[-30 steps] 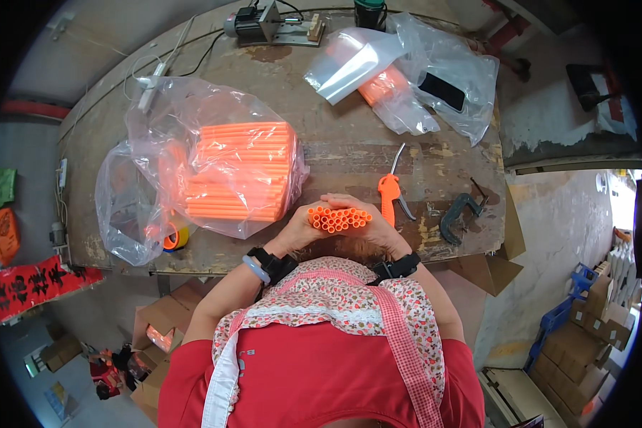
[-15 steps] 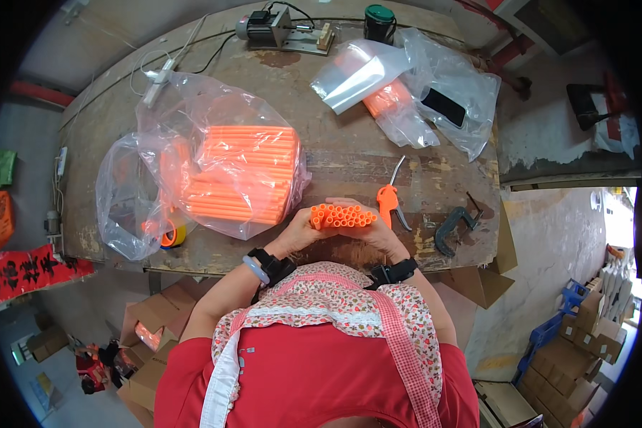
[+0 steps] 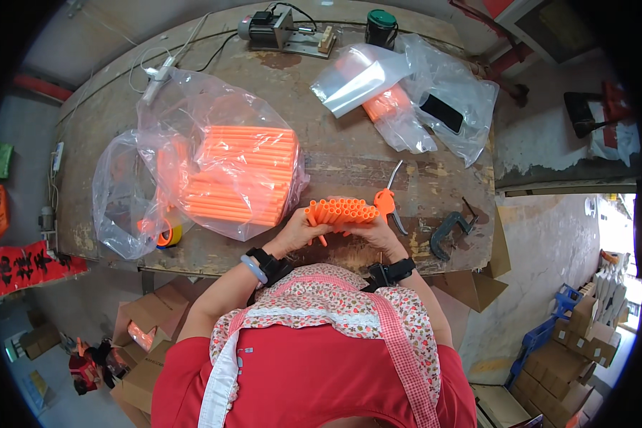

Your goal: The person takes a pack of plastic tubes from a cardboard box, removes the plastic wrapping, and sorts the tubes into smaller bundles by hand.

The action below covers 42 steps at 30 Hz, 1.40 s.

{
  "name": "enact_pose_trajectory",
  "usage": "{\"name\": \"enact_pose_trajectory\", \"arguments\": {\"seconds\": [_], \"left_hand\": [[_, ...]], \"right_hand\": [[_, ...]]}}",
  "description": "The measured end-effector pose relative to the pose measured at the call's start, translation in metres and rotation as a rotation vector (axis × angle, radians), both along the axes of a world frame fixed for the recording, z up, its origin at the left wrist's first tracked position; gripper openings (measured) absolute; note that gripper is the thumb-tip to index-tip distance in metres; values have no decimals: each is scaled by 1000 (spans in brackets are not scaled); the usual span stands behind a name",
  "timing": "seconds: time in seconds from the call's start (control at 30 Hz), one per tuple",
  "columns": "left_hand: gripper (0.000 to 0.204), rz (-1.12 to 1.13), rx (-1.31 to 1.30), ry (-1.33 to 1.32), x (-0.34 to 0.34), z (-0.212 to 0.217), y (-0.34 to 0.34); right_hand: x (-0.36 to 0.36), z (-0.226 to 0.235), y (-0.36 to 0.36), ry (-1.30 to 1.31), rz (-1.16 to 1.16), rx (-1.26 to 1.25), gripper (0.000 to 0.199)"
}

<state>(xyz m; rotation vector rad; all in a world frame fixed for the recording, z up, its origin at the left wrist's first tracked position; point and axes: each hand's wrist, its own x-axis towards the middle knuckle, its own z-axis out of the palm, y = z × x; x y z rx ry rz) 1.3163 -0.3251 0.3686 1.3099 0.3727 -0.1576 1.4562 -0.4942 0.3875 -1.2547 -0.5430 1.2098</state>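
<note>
Near the table's front edge, a bundle of orange plastic tubes (image 3: 341, 210) is held between my two hands, open ends showing. My left hand (image 3: 301, 234) closes round its left end, thumb across the tubes; one tube sticks out lower than the others. Round the right end wraps my right hand (image 3: 374, 234), its fingers partly hidden behind the bundle. Just right of that hand lies an orange air blow gun (image 3: 385, 202) with a thin metal nozzle. To the left, a clear plastic bag (image 3: 225, 107) holds a large stack of orange tubes (image 3: 246, 175).
A G-clamp (image 3: 449, 235) lies at the table's right front edge. Farther back are clear bags (image 3: 471, 85) with a black phone (image 3: 441, 113), a dark tub with a green lid (image 3: 381, 28) and a motor (image 3: 265, 30). A tape roll (image 3: 170, 234) sits front left; cardboard boxes (image 3: 150, 314) stand below.
The tubes have fanned out and tilted, showing more of their length. One tube now pokes out below my left thumb. Both hands stay in nearly the same place.
</note>
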Motion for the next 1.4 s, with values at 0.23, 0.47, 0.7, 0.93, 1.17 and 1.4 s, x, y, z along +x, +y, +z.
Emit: {"name": "enact_pose_trajectory", "arguments": {"seconds": [0.23, 0.47, 0.7, 0.93, 1.17, 1.4], "left_hand": [[23, -9, -2, -10, 1, 0, 2], [22, 19, -22, -15, 1, -1, 2], [22, 37, -14, -18, 0, 2, 1], [26, -41, 5, -27, 0, -1, 3], [27, -53, 11, -31, 2, 14, 1], [45, -65, 384, -290, -14, 74, 11]], "right_hand": [[1, -16, -1, -50, -35, -2, 32], [-2, -12, 1, -10, -98, 14, 28], [-1, -12, 1, -28, -87, -7, 25], [-1, -12, 0, -74, -57, -3, 25], [-4, -6, 4, -23, -40, -4, 32], [-36, 54, 15, 387, -34, 276, 51]]}}
